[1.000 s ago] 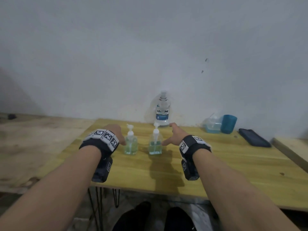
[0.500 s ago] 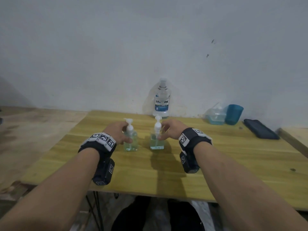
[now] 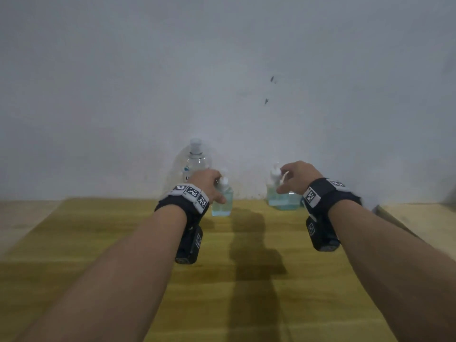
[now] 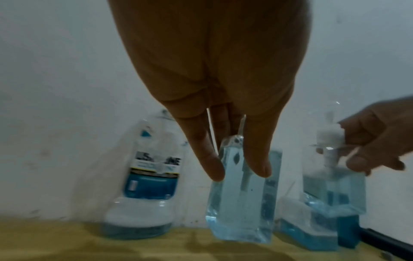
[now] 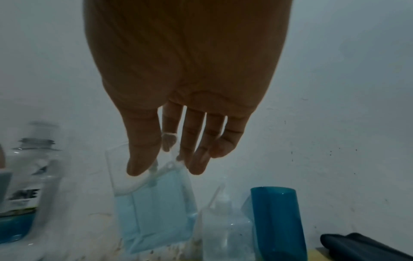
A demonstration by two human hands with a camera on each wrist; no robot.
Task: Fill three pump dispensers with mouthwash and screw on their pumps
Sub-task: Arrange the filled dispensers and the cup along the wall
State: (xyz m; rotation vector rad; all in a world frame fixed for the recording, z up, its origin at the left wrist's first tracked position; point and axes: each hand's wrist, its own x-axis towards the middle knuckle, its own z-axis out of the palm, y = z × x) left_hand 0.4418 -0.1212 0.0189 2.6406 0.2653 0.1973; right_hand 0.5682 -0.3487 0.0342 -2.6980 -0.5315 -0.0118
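Observation:
Two clear pump dispensers hold pale blue liquid and carry white pumps. My left hand [image 3: 209, 186] grips the left dispenser [image 3: 222, 202] near its neck; in the left wrist view my thumb and a finger [image 4: 257, 162] pinch its shoulders [image 4: 241, 197], and its base is at the table. My right hand [image 3: 294, 178] holds the right dispenser [image 3: 281, 199] by its pump [image 4: 328, 136], and its body [image 5: 154, 211] hangs below my fingers. The big mouthwash bottle [image 3: 196, 159] stands against the wall, behind my left hand.
A clear container with blue liquid [image 5: 225, 234], a blue cup [image 5: 277, 220] and a flat black item [image 5: 362, 247] sit at the back right by the wall. The wooden table [image 3: 246, 292] stretches toward me. A lower wooden surface [image 3: 424, 218] lies to the right.
Both hands have closed on the dispensers and carried them from mid-table back to the wall. The right one has gone further right, toward the blue cup.

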